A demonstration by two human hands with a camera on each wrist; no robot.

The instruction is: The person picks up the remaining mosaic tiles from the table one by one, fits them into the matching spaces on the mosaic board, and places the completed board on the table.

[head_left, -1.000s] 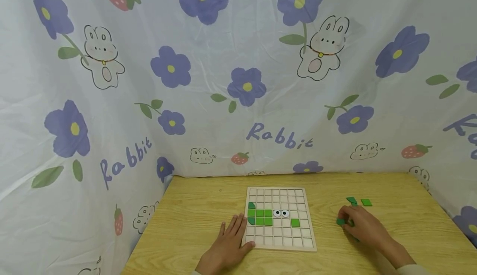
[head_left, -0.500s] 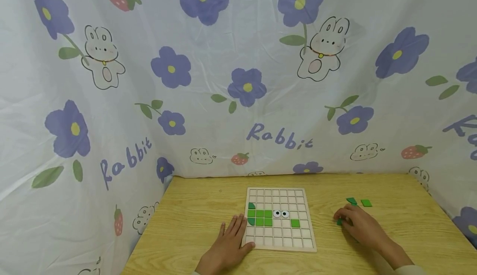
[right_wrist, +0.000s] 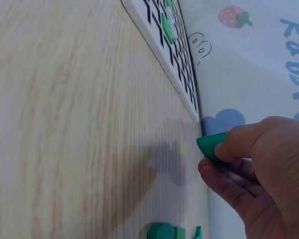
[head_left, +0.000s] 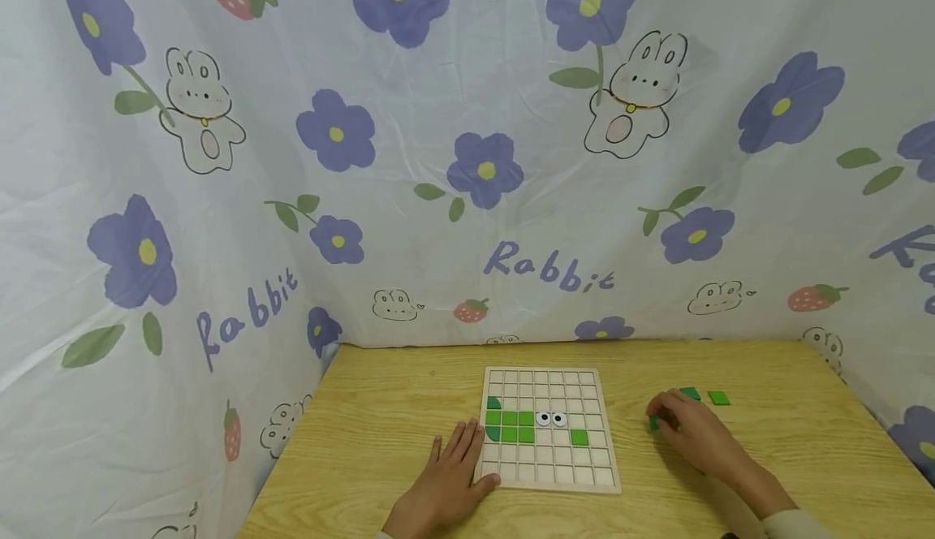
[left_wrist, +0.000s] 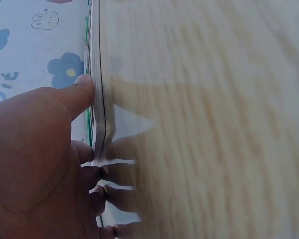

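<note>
A pale wooden grid board [head_left: 546, 474] lies on the table. Its cells hold several light green square tiles [head_left: 509, 433], two dark green quarter-round tiles [head_left: 493, 403] at the left edge and two white eye tiles [head_left: 543, 419]. My left hand [head_left: 447, 478] rests with straight fingers against the board's left side, the thumb at its lower corner. Over the table right of the board, my right hand [head_left: 695, 435] pinches a dark green curved tile [right_wrist: 210, 145] between thumb and fingers. Part of that tile is covered by the fingertips.
Beyond the right hand lie a dark green piece [head_left: 690, 394] and a light green square tile [head_left: 719, 398]. Another green piece shows slightly under the right wrist. The wood-grain table [head_left: 387, 393] ends at a curtain [head_left: 409, 222] printed with rabbits and flowers.
The right hand has moved a little left toward the board with the dark green curved tile in its fingers. My left hand and the board have stayed put.
</note>
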